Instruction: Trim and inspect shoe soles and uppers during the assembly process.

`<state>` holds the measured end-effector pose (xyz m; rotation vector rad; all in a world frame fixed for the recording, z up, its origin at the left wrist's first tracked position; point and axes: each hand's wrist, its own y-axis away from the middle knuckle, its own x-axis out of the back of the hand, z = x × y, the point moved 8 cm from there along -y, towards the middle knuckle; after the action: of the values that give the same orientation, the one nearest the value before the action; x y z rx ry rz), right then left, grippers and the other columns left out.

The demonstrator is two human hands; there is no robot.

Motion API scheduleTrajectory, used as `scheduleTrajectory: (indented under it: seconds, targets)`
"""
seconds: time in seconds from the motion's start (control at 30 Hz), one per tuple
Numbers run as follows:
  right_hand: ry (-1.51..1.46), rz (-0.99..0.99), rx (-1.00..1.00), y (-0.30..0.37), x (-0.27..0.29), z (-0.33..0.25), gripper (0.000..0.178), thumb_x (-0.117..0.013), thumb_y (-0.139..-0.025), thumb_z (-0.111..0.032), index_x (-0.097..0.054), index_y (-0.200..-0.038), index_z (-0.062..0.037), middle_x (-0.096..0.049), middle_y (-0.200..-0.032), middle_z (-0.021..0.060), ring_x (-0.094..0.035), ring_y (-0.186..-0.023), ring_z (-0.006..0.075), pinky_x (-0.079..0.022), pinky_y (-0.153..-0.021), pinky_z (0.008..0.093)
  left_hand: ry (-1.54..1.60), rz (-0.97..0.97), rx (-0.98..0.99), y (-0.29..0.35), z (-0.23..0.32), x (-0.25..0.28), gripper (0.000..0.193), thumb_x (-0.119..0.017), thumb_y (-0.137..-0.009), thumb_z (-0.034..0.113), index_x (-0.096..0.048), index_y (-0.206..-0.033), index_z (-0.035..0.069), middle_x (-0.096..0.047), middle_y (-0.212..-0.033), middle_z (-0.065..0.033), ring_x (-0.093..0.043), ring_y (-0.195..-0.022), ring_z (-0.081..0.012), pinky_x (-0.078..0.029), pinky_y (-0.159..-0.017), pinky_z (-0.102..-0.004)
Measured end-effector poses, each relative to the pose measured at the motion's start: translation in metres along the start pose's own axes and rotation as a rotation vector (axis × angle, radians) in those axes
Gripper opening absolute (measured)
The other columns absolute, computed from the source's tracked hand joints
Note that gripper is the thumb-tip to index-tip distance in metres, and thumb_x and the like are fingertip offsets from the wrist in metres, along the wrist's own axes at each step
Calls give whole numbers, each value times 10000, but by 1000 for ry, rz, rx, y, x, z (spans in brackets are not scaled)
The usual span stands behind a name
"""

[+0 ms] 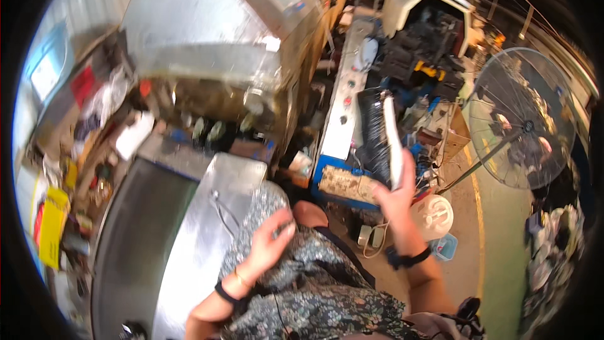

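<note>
My right hand [397,196] reaches forward with thumb and fingers around the lower end of a long white strip [392,135]; motion blurs the grip somewhat. Beside that strip, on its left, lies a long bundle in shiny black wrapping [374,132]; whether the two are joined I cannot tell. Under my right thumb is a worn tan block [343,182] on a blue frame [321,165]. My left hand [272,238] hovers over my lap, loosely curled, a gap between thumb and fingers and nothing visible in it.
To the left are a metal table [195,233] and a dark curved belt [141,233], with a large metal hood [195,25] beyond. A round caged fan [525,119] stands at right. On the floor are a white lidded bucket [434,217] and a small blue tub [445,247].
</note>
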<state>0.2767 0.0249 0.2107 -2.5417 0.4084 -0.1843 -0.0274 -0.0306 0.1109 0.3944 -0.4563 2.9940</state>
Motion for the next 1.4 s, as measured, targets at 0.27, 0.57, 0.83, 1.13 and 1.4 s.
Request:
scheduleTrajectory:
  seconds: [0.27, 0.57, 0.83, 1.13, 1.4]
  targets:
    - [-573, -942, -554, 137, -153, 16, 976, -724, -843, -434, -157, -1514, -10, -402, -1456, 162, -444, -1302, 251, -379, -1051, 365, 435, 266, 490, 16, -31, 69, 394, -585, -951, 368, -592, -1144, 24, -667, -950, -50, -621, -834, -121, -522, -754, -303]
    - [-648, -1031, -1428, 209, -143, 68, 583, -538, -911, -186, -386, -1417, 60, -580, -1298, 150, -584, -1157, 201, -438, -1011, 327, -264, -202, 183, 73, -5, 103, 769, -743, -835, 312, -374, -1418, -27, -454, -1407, -254, -398, -1351, -370, -324, -1116, -421]
    - [-425, -467, -827, 29, -206, 149, 500, -610, -880, -206, -515, -1293, 60, -635, -1162, 156, -640, -1033, 243, -508, -902, 349, -598, 113, 400, -1, -139, 209, 840, -699, -831, 409, -300, -1475, 47, -191, -1513, -337, -241, -1408, -453, -293, -1129, -446]
    - [994, -906, -19, -31, -438, 298, 860, -749, -738, -289, -334, -1441, -17, -335, -1423, 374, -556, -1140, 464, -456, -1003, 428, -1050, 332, 569, -246, -305, 229, 978, -642, -836, 538, -132, -1531, 76, 20, -1481, -444, -41, -1399, -571, -110, -1164, -528]
    - [433, -961, -164, -71, -459, 310, 806, -770, -757, -269, -390, -1428, -33, -572, -1279, 246, -580, -1179, 325, -462, -968, 379, -663, 154, 413, -307, -292, 243, 573, -641, -837, 376, -531, -1258, 3, -576, -1264, -203, -542, -1188, -353, -439, -998, -456]
